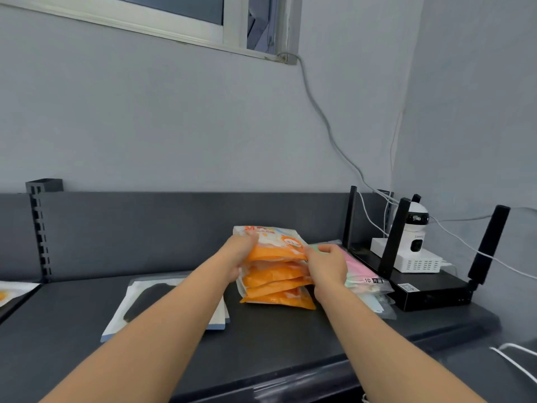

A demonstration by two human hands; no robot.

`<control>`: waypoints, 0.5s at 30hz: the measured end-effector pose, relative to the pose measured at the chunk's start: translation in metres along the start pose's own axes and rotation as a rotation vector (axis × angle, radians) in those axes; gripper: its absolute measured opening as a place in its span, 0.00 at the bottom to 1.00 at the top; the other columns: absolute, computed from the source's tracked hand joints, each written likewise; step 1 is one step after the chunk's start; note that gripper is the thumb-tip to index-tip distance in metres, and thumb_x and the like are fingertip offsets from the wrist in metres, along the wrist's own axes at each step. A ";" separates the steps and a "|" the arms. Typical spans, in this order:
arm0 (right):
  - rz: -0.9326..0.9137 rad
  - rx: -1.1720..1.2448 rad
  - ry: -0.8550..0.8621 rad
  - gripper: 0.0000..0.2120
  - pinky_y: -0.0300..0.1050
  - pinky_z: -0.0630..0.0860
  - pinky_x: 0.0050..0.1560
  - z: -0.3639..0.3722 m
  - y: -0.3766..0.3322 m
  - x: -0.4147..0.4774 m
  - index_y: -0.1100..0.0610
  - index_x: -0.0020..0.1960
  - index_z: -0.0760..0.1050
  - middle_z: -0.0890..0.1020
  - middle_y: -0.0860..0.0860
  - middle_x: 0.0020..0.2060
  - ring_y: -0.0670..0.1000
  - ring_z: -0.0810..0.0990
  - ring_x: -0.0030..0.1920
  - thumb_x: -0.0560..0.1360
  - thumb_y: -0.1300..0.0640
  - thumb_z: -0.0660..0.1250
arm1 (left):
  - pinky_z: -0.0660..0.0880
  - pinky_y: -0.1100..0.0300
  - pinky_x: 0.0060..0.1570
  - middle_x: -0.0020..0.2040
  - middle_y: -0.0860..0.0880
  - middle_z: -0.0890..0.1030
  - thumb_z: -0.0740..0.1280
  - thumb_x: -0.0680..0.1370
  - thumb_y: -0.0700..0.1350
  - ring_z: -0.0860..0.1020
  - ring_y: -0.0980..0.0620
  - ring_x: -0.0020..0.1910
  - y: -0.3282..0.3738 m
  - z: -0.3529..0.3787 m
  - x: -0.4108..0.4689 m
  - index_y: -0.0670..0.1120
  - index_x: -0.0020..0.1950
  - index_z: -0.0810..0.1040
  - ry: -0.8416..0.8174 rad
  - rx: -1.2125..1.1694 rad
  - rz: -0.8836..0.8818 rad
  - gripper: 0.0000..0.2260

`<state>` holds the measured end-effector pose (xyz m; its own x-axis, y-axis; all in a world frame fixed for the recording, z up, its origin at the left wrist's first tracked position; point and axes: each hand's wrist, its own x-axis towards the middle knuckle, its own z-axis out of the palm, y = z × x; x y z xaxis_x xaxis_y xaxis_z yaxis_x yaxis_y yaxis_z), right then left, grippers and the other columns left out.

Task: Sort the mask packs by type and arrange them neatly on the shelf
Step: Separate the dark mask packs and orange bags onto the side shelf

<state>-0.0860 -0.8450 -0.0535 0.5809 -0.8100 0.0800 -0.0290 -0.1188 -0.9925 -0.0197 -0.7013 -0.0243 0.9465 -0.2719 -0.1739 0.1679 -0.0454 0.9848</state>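
Observation:
A stack of several orange mask packs (276,274) lies on the dark shelf (276,338), near its middle. My left hand (236,254) grips the stack's left side, fingers curled over the top pack. My right hand (327,264) holds the stack's right side with the thumb on the top pack's edge. Right of the stack lie pastel pink and green mask packs (363,279), partly under my right hand. Left of the stack lies a white pack with a black mask (145,301), partly hidden by my left forearm.
A black router (418,283) with upright antennas sits at the shelf's right end, with a white camera (415,228) on a white box behind it. Cables run up the wall. Another orange pack (11,292) shows at the far left edge.

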 end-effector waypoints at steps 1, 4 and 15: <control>-0.021 -0.071 0.000 0.07 0.43 0.68 0.36 0.000 0.002 0.002 0.52 0.52 0.73 0.77 0.49 0.46 0.51 0.74 0.45 0.77 0.51 0.67 | 0.71 0.52 0.63 0.68 0.42 0.72 0.59 0.82 0.54 0.72 0.43 0.65 -0.001 0.001 -0.001 0.44 0.74 0.64 0.006 0.089 0.005 0.23; -0.111 -0.266 0.009 0.10 0.41 0.65 0.31 -0.001 0.007 0.006 0.53 0.43 0.75 0.76 0.48 0.36 0.52 0.73 0.38 0.78 0.48 0.63 | 0.66 0.51 0.66 0.72 0.44 0.69 0.57 0.82 0.58 0.68 0.44 0.69 -0.007 0.001 0.001 0.45 0.75 0.62 -0.017 0.216 0.012 0.26; -0.438 -0.359 0.197 0.14 0.43 0.68 0.43 -0.002 -0.013 -0.010 0.51 0.59 0.78 0.71 0.51 0.56 0.50 0.73 0.50 0.78 0.45 0.62 | 0.66 0.48 0.68 0.75 0.44 0.66 0.59 0.81 0.57 0.64 0.43 0.73 0.000 -0.029 -0.008 0.43 0.76 0.61 0.073 0.304 0.075 0.27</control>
<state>-0.0933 -0.8363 -0.0410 0.4402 -0.7291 0.5241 -0.1141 -0.6244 -0.7727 -0.0195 -0.6711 -0.0233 0.9723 -0.2161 -0.0894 0.0170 -0.3160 0.9486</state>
